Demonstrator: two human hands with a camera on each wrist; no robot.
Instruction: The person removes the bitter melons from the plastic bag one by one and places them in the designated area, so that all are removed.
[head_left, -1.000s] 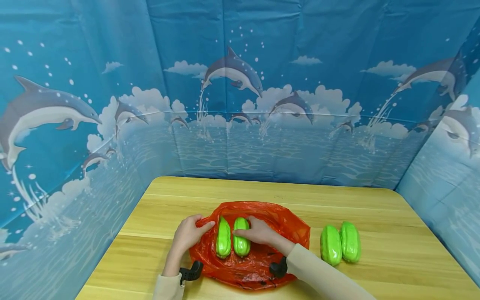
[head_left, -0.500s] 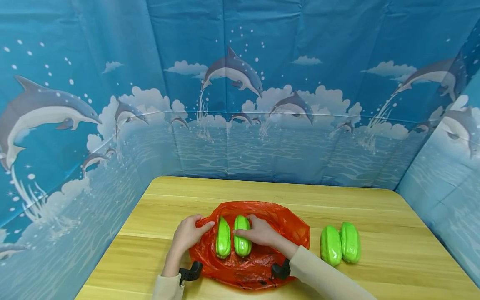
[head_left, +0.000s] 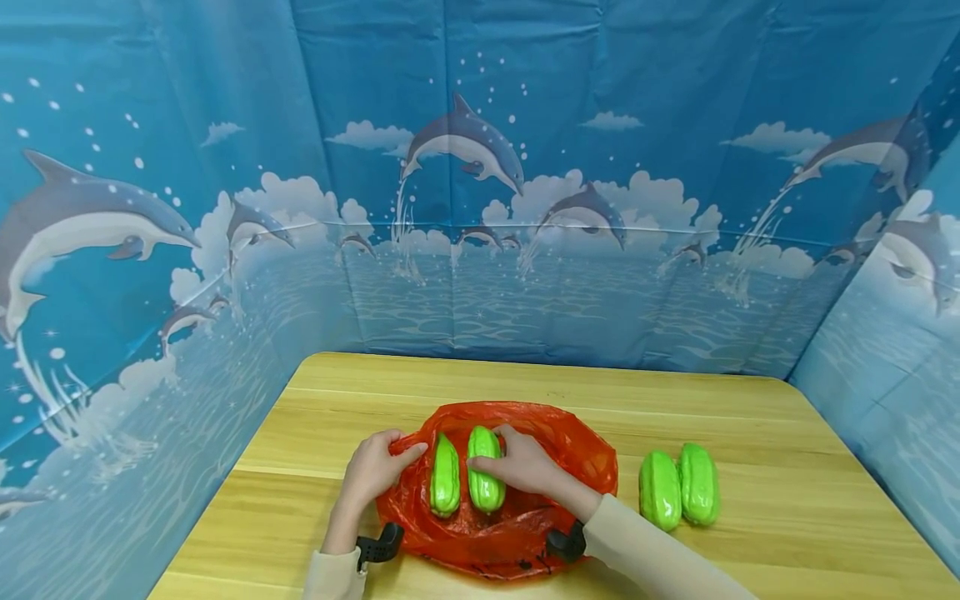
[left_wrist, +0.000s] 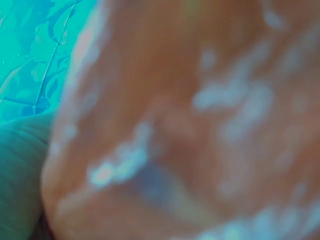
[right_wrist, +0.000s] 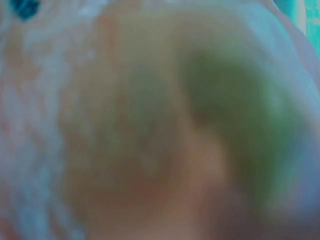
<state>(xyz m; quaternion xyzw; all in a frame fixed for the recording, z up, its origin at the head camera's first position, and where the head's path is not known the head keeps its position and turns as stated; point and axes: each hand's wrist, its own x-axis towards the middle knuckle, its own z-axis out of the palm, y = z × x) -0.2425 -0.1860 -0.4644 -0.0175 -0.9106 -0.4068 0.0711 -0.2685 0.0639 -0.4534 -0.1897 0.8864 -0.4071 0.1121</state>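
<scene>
A red plastic bag lies spread on the table, its mouth gaping. My left hand pinches the bag's left rim between thumb and fingers. Inside the bag lie two glossy, bright green, long ridged vegetables, side by side and slightly apart. Around the right-hand green vegetable curl the thumb and fingers of my right hand; its fingertips are partly hidden. The left-hand green vegetable is touched by neither hand. Blurred red film fills most of the left wrist view, and a green patch shows in the right one.
Two more green vegetables lie together on the wooden table, right of the bag. A blue curtain printed with dolphins surrounds the table at the back and sides. Each wrist wears a black device.
My right hand and the green vegetable it holds have shifted slightly, its far end moving a little away from me. My left hand keeps its hold on the bag's rim.
</scene>
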